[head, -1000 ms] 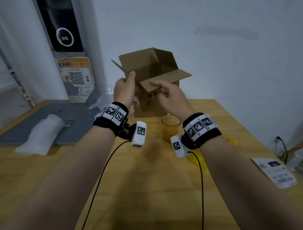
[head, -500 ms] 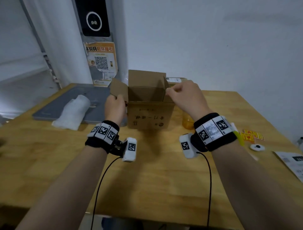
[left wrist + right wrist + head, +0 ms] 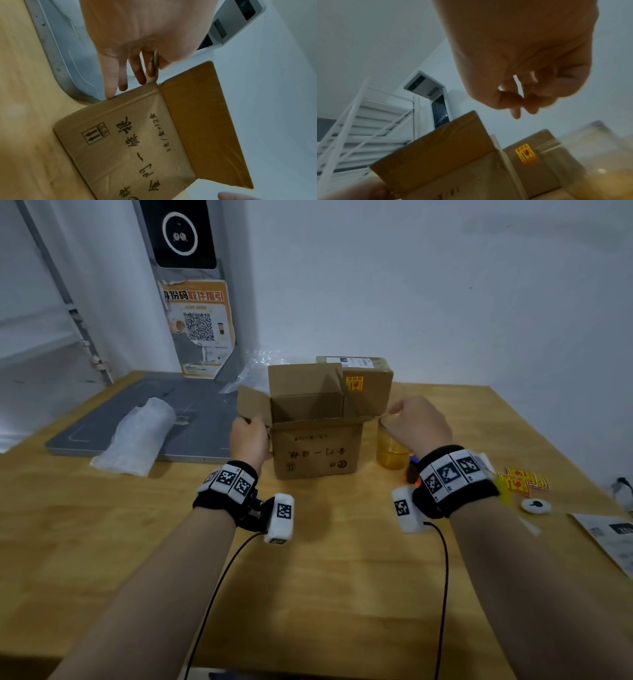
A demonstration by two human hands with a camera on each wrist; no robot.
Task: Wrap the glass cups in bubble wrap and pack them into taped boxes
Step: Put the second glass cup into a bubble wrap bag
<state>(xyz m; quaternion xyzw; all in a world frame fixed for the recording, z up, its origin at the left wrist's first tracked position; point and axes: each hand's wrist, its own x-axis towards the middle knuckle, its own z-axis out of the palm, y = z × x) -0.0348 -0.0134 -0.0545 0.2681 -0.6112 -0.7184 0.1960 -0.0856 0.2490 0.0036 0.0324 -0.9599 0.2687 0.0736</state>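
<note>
An open cardboard box stands upright on the wooden table, all its flaps up or out. My left hand is at its left side. The fingers lie straight down the box wall, and the left flap is pinched against my thumb. An amber glass cup stands just right of the box, blurred in the right wrist view. My right hand hovers over its rim with fingers curled and nothing in them.
A bubble-wrapped bundle lies on a grey mat at the left. A sealed box with a yellow sticker stands behind the open one. Loose plastic wrap is at the back. Yellow stickers, a white disc and a paper label lie at the right.
The box has come down from the air onto the table. My right hand let go of the right flap and moved right, over the glass. My left hand stays on the left flap.
</note>
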